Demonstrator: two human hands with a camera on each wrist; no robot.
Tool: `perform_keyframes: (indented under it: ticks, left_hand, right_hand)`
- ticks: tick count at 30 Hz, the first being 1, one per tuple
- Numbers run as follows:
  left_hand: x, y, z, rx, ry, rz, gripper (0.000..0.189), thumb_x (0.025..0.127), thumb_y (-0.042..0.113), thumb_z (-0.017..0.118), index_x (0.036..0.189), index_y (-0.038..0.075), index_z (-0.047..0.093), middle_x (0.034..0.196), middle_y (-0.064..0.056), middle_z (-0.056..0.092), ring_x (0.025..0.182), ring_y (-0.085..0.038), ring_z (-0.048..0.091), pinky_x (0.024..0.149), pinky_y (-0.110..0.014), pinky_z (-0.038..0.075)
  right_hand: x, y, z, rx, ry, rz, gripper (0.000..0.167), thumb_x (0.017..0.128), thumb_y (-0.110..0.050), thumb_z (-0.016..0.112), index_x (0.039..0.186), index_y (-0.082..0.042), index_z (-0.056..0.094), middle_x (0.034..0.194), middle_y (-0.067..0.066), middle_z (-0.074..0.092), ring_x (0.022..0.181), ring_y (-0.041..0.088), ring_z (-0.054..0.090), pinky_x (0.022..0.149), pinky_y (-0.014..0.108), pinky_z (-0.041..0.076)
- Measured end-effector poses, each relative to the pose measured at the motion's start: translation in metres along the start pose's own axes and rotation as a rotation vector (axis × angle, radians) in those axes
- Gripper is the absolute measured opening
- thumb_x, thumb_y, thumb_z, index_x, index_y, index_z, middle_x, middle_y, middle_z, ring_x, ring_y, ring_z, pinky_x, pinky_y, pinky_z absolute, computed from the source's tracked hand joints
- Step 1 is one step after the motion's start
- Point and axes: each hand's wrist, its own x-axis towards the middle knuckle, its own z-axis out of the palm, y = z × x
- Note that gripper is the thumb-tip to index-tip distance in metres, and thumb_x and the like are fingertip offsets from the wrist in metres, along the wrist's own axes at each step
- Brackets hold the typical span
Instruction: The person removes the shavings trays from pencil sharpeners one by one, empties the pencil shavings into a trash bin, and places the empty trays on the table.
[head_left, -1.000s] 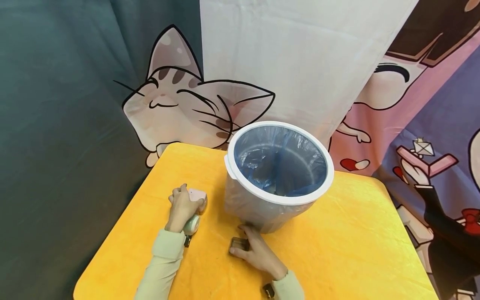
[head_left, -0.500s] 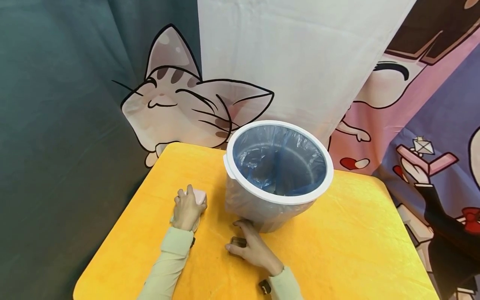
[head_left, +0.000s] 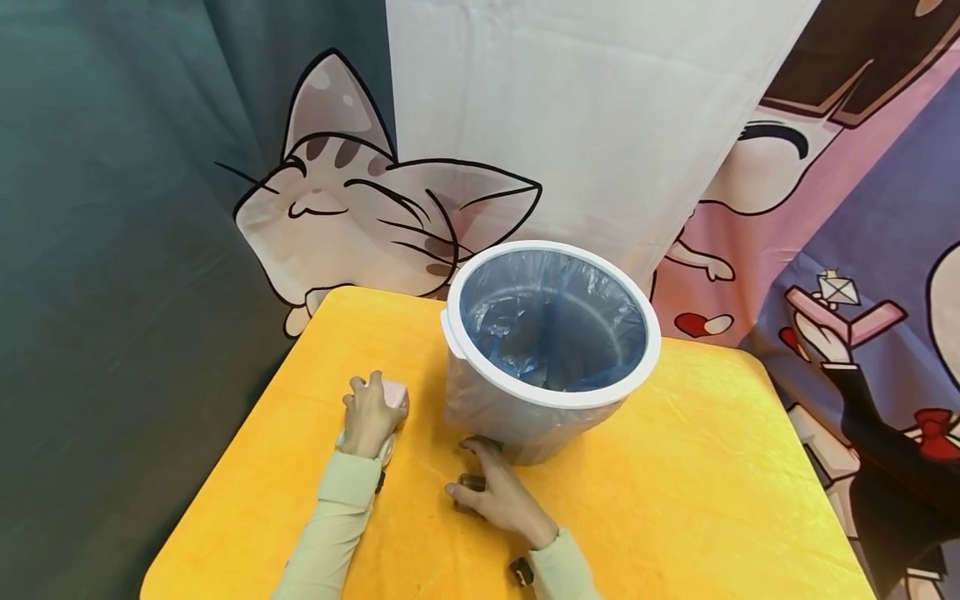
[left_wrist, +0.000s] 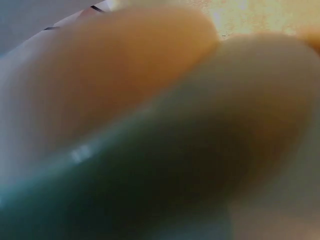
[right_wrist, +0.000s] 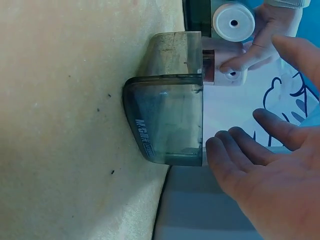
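In the head view my left hand [head_left: 367, 421] grips a pink pencil sharpener [head_left: 393, 394] on the table's left side. A green object with a round, holed white face [right_wrist: 233, 14], seemingly another sharpener, stands beside it, largely under that hand in the head view. The left wrist view is too blurred and close to show the grip. My right hand [head_left: 501, 500] is spread, with thumb and fingers apart, around a clear smoky shavings box [head_left: 472, 482]. In the right wrist view this shavings box [right_wrist: 170, 120] sits on the table, and the fingers look apart from it.
A white-rimmed bin [head_left: 551, 400] lined with a clear bluish bag stands just beyond my right hand. A yellow cloth covers the table [head_left: 675, 483]. Printed curtains hang behind its far edge. Small dark specks [right_wrist: 112, 172] lie near the shavings box.
My left hand has shifted over the green object and closed further around the pink sharpener. My right hand has moved slightly left, covering more of the shavings box. The head view has shifted slightly.
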Motion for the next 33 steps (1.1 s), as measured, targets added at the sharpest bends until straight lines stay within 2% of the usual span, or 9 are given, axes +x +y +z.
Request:
perform_keyframes:
  ticks: [10,15,18,22,25,29,33]
  left_hand:
    - [-0.006,0.009,-0.009,-0.100,0.048,-0.015,0.081,0.068,0.028,0.075,0.136,0.003,0.039,0.126,-0.030,0.033,0.094,-0.043,0.039,0.068,-0.046,0.045]
    - [-0.016,0.020,-0.017,-0.116,0.093,0.016,0.080,0.065,0.031,0.075,0.135,0.007,0.043,0.127,-0.025,0.037,0.095,-0.040,0.041,0.069,-0.045,0.043]
    - [-0.023,0.028,-0.021,-0.119,0.101,0.038,0.080,0.064,0.033,0.075,0.134,0.009,0.046,0.126,-0.022,0.040,0.095,-0.038,0.042,0.070,-0.044,0.042]
    - [-0.032,0.038,-0.025,-0.119,0.076,0.061,0.079,0.063,0.035,0.075,0.133,0.009,0.047,0.125,-0.020,0.042,0.095,-0.037,0.043,0.069,-0.043,0.042]
    - [-0.038,0.044,-0.027,-0.111,0.045,0.084,0.079,0.062,0.034,0.076,0.132,0.009,0.048,0.124,-0.019,0.043,0.095,-0.037,0.045,0.068,-0.042,0.042]
    - [-0.045,0.048,-0.028,-0.132,0.008,0.130,0.079,0.059,0.032,0.077,0.130,0.009,0.051,0.121,-0.017,0.047,0.097,-0.035,0.048,0.070,-0.041,0.042]
    - [-0.049,0.051,-0.028,-0.166,-0.017,0.179,0.079,0.056,0.031,0.079,0.128,0.010,0.053,0.119,-0.014,0.050,0.097,-0.031,0.050,0.070,-0.038,0.044]
  right_hand:
    - [0.003,-0.006,0.003,-0.030,0.025,0.013,0.060,0.084,-0.045,0.059,0.130,-0.011,0.042,0.129,0.005,0.046,0.118,0.022,0.045,0.097,0.040,0.039]
    - [0.006,-0.011,0.005,-0.022,0.042,0.037,0.061,0.086,-0.045,0.058,0.134,-0.012,0.039,0.129,0.010,0.047,0.118,0.026,0.045,0.097,0.043,0.038]
    - [0.008,-0.014,0.006,-0.009,0.053,0.058,0.068,0.086,-0.047,0.056,0.139,-0.011,0.032,0.137,0.013,0.041,0.124,0.027,0.041,0.101,0.044,0.035]
    - [0.012,-0.018,0.009,0.006,0.066,0.084,0.080,0.086,-0.051,0.053,0.145,-0.009,0.020,0.148,0.013,0.026,0.133,0.027,0.028,0.107,0.045,0.027]
    - [0.014,-0.019,0.011,0.012,0.085,0.079,0.082,0.086,-0.051,0.053,0.146,-0.007,0.017,0.149,0.013,0.023,0.134,0.028,0.026,0.107,0.045,0.026]
    - [0.016,-0.021,0.014,0.006,0.149,0.021,0.077,0.087,-0.044,0.056,0.144,-0.006,0.022,0.145,0.014,0.031,0.128,0.030,0.037,0.102,0.044,0.034]
    - [0.019,-0.023,0.018,-0.009,0.243,-0.040,0.069,0.085,-0.034,0.063,0.139,-0.006,0.031,0.135,0.012,0.044,0.114,0.030,0.049,0.091,0.040,0.045]
